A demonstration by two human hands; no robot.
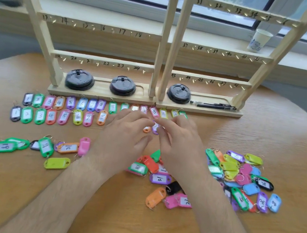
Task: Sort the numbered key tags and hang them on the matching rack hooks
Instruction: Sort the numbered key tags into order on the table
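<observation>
A: Grip status?
B: Right grip (179,141): fingertips curled in at the purple tag (155,130). It's too blurred to separate pinch from touch, so I cannot tell. Left grip (125,134): fingers loose and fairly straight. Its tips meet the right's over the same tag, and I see nothing held.
A: Where's the tag relative to them?
B: Between the two sets of fingertips, on the rack side of both palms. It looks down on the bench (13,184), just beside an orange tag (147,129) to its left. The right grip is marginally nearer.
A: Axis?
B: As far as the blur allows, the long axis runs away from the person toward the rack (100,88). That matches the second row (51,116), which it lines up with. My read is that the step in hand is squaring it into that row, below the top row (71,101).
A: Anything hung?
B: No, the hooks (128,68) look bare. We're at the sorting stage, maybe halfway.
A: Remaining stock?
B: The loose pile (240,179) sits well off to the right, with more tags between the wrists.
A: Next pick?
B: My judgement is the right grip, because the pile is on its side.
</observation>
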